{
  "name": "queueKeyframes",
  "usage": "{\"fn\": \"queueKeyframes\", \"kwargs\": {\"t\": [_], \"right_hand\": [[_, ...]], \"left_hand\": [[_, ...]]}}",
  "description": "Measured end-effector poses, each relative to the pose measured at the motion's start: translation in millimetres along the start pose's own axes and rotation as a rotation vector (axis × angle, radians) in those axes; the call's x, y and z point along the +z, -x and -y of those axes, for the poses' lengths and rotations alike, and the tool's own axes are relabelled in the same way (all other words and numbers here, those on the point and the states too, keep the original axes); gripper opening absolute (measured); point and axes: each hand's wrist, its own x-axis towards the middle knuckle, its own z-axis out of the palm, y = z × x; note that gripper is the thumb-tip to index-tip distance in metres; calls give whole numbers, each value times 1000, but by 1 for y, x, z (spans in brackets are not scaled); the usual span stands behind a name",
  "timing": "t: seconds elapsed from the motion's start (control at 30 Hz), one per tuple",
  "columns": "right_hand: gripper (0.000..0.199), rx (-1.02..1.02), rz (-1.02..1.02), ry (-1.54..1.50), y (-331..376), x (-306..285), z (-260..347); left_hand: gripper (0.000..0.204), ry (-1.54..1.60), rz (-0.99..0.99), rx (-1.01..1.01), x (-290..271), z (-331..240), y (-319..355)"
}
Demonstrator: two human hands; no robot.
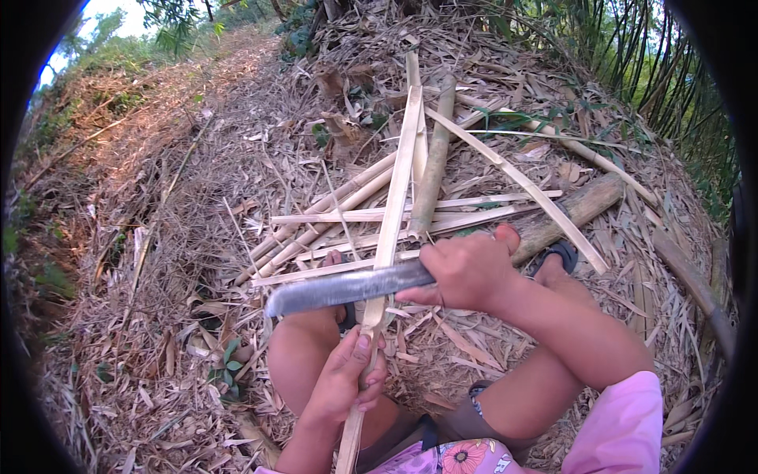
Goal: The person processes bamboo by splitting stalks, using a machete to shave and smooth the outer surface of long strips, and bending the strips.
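My left hand is closed around a long split bamboo strip, pale on its inner face. The strip runs from beside my lap away from me, over the pile of bamboo. My right hand grips a machete, its fingers wrapped round the handle, which is mostly hidden. The machete blade points left and lies across the strip, just beyond my left hand. Whether the edge is cutting into the strip cannot be made out.
More split strips and round bamboo poles lie crossed ahead of me. A thick log rests at the right beside my sandalled foot. Cut stumps stand beyond. Dry leaves and shavings cover the sloping ground; bamboo stalks rise at far right.
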Motion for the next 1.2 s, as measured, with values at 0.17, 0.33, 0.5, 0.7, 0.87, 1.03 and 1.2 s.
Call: {"fn": "queueKeyframes", "kwargs": {"t": [0.17, 0.33, 0.5, 0.7, 0.87, 1.03, 1.2], "right_hand": [[65, 9, -31, 113, 2, 15, -31], [60, 114, 19, 134, 5, 24, -49], [64, -60, -36, 105, -3, 21, -51], [67, 489, 209, 208, -13, 13, -98], [63, 433, 231, 76, -3, 7, -58], [62, 44, 19, 154, -4, 28, -34], [61, 172, 65, 209, 9, 31, -88]], "left_hand": [[31, -66, -36, 28, 8, 0, 20], [29, -67, -39, -31, 1, 12, 39], [29, -21, -5, -41, 1, 11, 42], [31, 15, -21, -124, -5, 17, 71], [31, 17, -24, -98, -20, 21, 57], [30, 64, -29, -71, -14, 19, 63], [31, 71, -34, -166, -8, 27, 62]]}}
